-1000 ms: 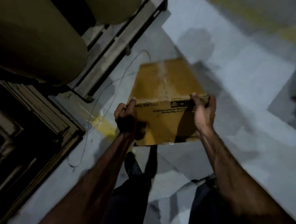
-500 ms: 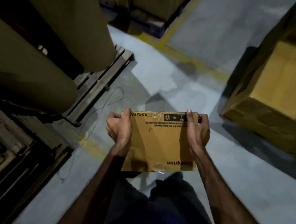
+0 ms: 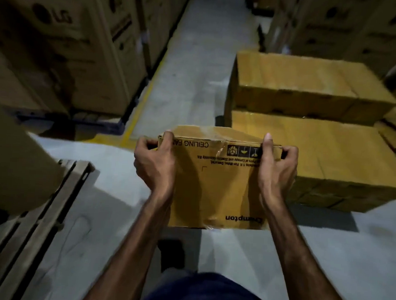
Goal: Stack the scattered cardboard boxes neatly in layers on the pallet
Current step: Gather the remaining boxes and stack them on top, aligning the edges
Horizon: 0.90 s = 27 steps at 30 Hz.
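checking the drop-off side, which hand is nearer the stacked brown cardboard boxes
Right hand, at the held ceiling fan box's right end beside the stacked brown cardboard boxes; left hand grips its far end.

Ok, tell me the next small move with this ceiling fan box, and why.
Probably carry the box forward and to the right, toward the stacked boxes. The left hand and right hand grip its two ends and hold it clear of the floor. The stack's lower step shows a bare top just ahead of the right hand, which looks like the nearest place to set it.
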Available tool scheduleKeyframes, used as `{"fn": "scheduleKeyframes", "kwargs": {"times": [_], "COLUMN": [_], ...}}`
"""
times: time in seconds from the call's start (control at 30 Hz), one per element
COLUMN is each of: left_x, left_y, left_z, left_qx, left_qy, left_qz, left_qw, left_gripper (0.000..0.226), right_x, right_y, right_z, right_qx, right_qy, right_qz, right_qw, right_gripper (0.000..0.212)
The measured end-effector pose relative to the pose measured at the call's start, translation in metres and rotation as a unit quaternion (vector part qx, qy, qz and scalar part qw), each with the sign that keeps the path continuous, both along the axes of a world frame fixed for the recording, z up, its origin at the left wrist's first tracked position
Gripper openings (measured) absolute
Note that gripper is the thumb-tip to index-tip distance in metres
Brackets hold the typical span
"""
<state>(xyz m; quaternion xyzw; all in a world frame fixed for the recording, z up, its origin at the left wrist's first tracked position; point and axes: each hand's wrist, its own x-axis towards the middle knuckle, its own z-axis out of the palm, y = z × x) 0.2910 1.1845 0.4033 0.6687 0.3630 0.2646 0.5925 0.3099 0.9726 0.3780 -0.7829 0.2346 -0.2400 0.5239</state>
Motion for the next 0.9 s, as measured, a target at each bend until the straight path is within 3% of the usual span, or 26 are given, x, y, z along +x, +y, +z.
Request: {"fn": "scheduleKeyframes", "kwargs": {"times": [0.1, 0.43, 0.9], "left_x": [0.044, 0.132, 0.225], "left_y": [-0.013, -0.070, -0.217], "left_z": [0.025, 0.050, 0.028], "left_qx": [0.001, 0.021, 0.032], "left_qy": [-0.024, -0.050, -0.024], "left_qz": [-0.038, -0.123, -0.107], "left_qw": [0.999, 0.991, 0.993], "left_gripper": [0.038, 0.036, 0.032], "right_x": [0.027, 0.087, 0.176], "right_y": [-0.010, -0.057, -0.203], "right_z": [0.025, 0.055, 0.041], "right_qx": [0.009, 0.004, 0.009], "right_qy": [-0.042, -0.047, -0.005], "right_qz": [-0.055, -0.183, -0.174], "right_qw": [0.998, 0.982, 0.985], "right_gripper": [0.054, 0.056, 0.045]}}
